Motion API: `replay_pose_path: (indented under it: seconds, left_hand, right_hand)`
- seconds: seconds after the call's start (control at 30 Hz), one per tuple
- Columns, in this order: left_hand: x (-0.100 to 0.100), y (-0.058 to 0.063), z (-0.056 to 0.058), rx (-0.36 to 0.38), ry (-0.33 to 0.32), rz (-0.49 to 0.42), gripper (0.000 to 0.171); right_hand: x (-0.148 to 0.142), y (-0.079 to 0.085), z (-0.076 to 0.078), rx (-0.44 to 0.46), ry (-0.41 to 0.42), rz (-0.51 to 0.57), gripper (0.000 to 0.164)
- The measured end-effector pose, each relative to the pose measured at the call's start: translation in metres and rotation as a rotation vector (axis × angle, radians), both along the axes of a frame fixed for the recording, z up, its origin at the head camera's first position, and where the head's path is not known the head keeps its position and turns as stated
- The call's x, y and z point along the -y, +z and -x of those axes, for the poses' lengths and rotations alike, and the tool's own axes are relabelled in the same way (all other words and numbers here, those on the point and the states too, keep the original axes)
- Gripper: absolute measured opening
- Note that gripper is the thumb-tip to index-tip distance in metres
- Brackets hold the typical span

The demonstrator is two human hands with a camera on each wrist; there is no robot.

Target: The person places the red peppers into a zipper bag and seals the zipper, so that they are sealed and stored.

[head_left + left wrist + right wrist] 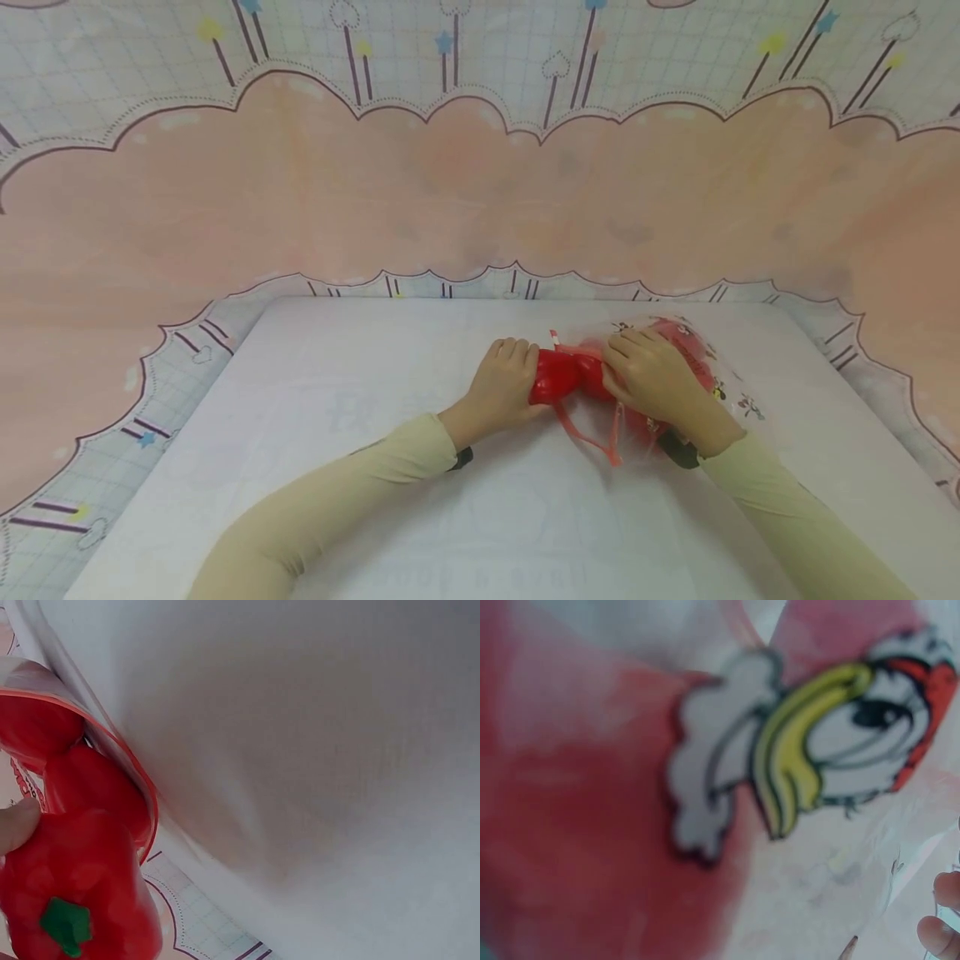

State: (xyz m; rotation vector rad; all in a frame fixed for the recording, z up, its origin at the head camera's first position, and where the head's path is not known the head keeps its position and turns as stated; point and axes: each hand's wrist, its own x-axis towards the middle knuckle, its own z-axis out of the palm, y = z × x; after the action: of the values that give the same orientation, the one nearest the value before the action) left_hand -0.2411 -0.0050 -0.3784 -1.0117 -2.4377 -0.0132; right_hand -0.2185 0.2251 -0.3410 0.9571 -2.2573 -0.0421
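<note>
A red toy bell pepper (553, 377) with a green stem (67, 924) is gripped by my left hand (501, 387), whose thumb presses its side in the left wrist view. It sits at the mouth of a clear plastic bag (738, 400) with cartoon prints and a red-orange rim (150, 791). Inside the bag lie more red peppers (94, 784), the nearest one right against the held pepper. My right hand (652, 375) grips the bag near its opening, fingers curled over the plastic. Printed plastic with a cartoon duck face (855, 742) fills most of the right wrist view.
A white tabletop (375, 358) lies under both hands. Behind and beside it hangs a patterned cloth (450, 192). A red-orange bag strap (581, 437) loops down toward the table's front.
</note>
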Motion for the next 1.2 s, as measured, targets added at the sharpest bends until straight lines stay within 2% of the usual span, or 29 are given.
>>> replay_pose_path:
  seconds: [0.3,0.5,0.8,1.03,1.2]
  left_hand:
    - [-0.008,-0.005,0.005,0.06,-0.002,0.034,0.07]
    - [-0.018,-0.01,0.007,0.062,-0.001,0.052,0.074]
    - [-0.03,-0.008,0.009,0.12,-0.036,0.05,0.08]
    - [-0.035,-0.009,0.014,0.088,0.051,0.171,0.076]
    - [-0.038,-0.004,0.015,0.128,0.112,0.232,0.064]
  right_hand:
    - [-0.001,-0.001,0.0,0.007,-0.003,0.003,0.018]
    - [-0.001,-0.001,0.0,0.011,-0.009,-0.003,0.017]
    - [-0.002,-0.001,0.002,-0.002,-0.004,0.008,0.014]
    - [-0.003,-0.001,0.002,0.001,-0.006,0.009,0.016]
    - [-0.003,-0.002,0.001,0.002,-0.017,0.005,0.016]
